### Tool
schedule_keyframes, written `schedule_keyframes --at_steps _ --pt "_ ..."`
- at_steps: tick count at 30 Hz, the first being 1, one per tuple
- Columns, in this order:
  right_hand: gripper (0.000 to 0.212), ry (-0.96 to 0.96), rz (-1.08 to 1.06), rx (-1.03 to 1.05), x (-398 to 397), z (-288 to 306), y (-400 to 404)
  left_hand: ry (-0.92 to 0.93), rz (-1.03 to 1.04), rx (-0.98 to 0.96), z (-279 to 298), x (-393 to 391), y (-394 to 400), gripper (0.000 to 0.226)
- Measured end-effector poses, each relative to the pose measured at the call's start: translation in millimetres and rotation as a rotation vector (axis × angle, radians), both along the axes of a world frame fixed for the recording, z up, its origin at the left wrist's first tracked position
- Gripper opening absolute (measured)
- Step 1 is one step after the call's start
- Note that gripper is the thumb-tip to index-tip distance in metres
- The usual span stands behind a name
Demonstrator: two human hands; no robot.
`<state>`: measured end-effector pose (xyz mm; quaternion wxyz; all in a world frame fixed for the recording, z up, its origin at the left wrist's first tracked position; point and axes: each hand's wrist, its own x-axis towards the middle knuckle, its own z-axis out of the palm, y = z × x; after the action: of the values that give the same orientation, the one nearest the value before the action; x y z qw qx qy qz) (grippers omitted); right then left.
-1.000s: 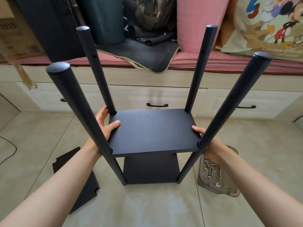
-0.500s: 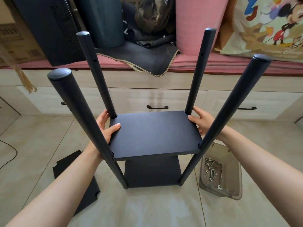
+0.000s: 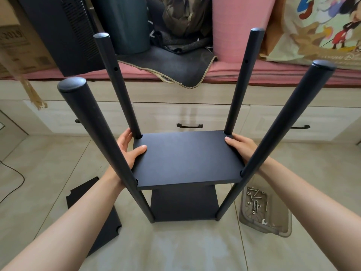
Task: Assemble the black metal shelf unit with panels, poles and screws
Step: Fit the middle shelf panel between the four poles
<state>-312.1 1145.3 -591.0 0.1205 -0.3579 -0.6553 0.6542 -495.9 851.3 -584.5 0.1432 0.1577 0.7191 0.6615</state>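
Observation:
A black shelf unit stands on the tiled floor, four black poles rising from its bottom panel (image 3: 184,204). Between the poles sits a middle panel (image 3: 187,159), held level. My left hand (image 3: 130,148) grips its left edge, thumb on top and fingers underneath, between the near-left pole (image 3: 103,145) and far-left pole (image 3: 117,83). My right hand (image 3: 241,146) holds the right edge near the far-right pole (image 3: 243,79), fingers on top; the near-right pole (image 3: 277,133) crosses in front of the wrist. A spare black panel (image 3: 93,218) lies flat on the floor at left.
A clear plastic tray (image 3: 273,225) with several screws, washers and a small wrench sits on the floor at right. Behind the unit runs a low cabinet with drawer handles (image 3: 189,126), topped by a pink cushion (image 3: 293,75) and clutter. A black cable (image 3: 15,184) lies at far left.
My right hand moved from the panel's near-right corner up to the far-right corner beside the back pole. The left hand kept its grip on the left edge.

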Motion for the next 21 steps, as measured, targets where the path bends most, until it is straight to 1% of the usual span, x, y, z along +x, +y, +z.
schedule_keyframes --at_steps 3,4,7,8,10,14,19,21 --pt "0.048 -0.007 -0.032 -0.072 0.1 0.7 2.9 -0.005 -0.002 -0.003 -0.9 -2.8 0.9 0.067" --pt "0.048 -0.036 -0.033 -0.092 -0.9 2.4 3.6 -0.002 -0.001 -0.007 -1.1 -3.5 1.3 0.067" --pt "0.024 -0.126 -0.016 -0.111 -4.3 8.2 4.7 0.017 0.004 -0.021 -1.2 -3.3 3.0 0.068" --pt "0.022 -0.145 -0.029 -0.108 -4.9 8.3 5.6 0.019 0.005 -0.019 -1.4 -2.4 3.5 0.068" --pt "0.025 -0.151 -0.072 -0.107 -5.4 6.2 6.9 0.011 0.001 -0.011 -2.1 0.3 3.4 0.068" --pt "0.028 -0.157 -0.135 -0.196 -2.2 5.1 3.9 -0.003 0.023 -0.009 -3.7 2.5 3.1 0.067" --pt "0.039 -0.382 0.018 -0.373 30.4 15.8 9.9 -0.023 0.025 -0.003 -3.5 1.8 3.6 0.067" --pt "0.035 -0.391 0.025 -0.410 38.4 18.6 7.9 -0.025 0.029 0.000 -3.3 2.3 4.0 0.067"
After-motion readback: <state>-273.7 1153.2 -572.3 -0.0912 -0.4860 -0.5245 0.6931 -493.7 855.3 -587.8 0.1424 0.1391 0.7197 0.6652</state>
